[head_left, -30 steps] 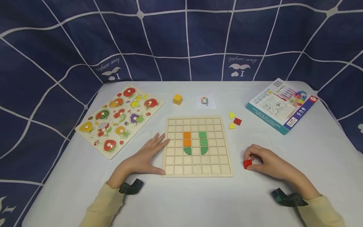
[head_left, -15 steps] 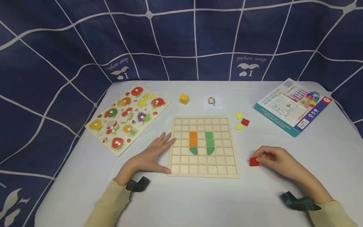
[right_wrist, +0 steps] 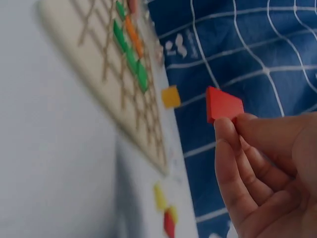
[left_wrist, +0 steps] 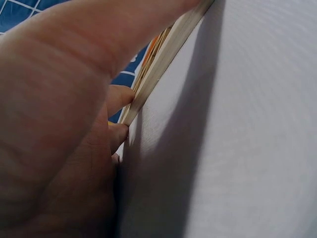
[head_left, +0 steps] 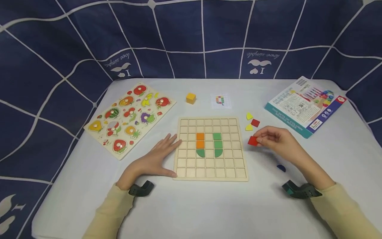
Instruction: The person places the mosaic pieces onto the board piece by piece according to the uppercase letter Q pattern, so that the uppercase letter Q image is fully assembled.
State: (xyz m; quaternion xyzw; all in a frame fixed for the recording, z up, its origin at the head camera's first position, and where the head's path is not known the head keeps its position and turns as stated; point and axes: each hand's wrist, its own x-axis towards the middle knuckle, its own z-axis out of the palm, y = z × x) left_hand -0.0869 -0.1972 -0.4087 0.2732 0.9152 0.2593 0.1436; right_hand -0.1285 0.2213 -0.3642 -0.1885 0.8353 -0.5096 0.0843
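Note:
Between thumb and fingertips, my right hand [head_left: 276, 142] pinches a red square tile [right_wrist: 225, 105], held just off the right side of the wooden grid board [head_left: 210, 172]. My left hand [head_left: 153, 161] lies with fingers spread along the board's left edge, thumb at the near corner. In the left wrist view its fingertips [left_wrist: 121, 96] touch the board's rim. Set in the grid are two orange square tiles [head_left: 200, 140], two green squares [head_left: 218, 140] and two green quarter-round tiles [head_left: 201, 152], forming two columns with a bare column between them.
Right of the board lie two yellow tiles [head_left: 249, 127], another red tile [head_left: 255, 123] and a dark blue rounded piece [head_left: 281, 168]. Behind it are a pattern card [head_left: 221, 101] and a yellow cube [head_left: 191, 98]. A fruit puzzle board [head_left: 129, 119] is left, a boxed toy [head_left: 304, 106] right.
My right hand has picked up the red tile and carried it forward and left toward the board, uncovering the dark blue piece. My left hand stays at the board's edge.

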